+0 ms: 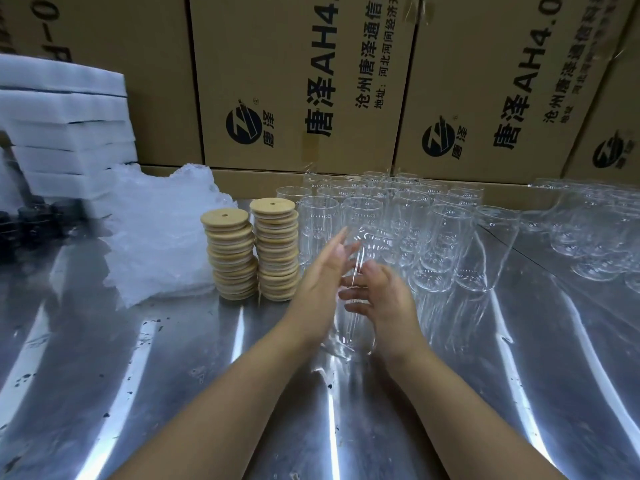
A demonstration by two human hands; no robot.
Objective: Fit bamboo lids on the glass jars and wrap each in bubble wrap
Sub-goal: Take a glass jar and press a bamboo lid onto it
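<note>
At the centre of the bench (173,375), the left hand (322,271) is pressing flat-fingered against a glass jar (350,337) while the right hand (384,299) is curling round its middle from three o'clock, probably the safest hold on stiff, slippery, breakable glass.

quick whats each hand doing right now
left hand: open, straight fingers flat against the side of the glass jar.
right hand: holding the same glass jar, fingers curved round its other side.
</note>
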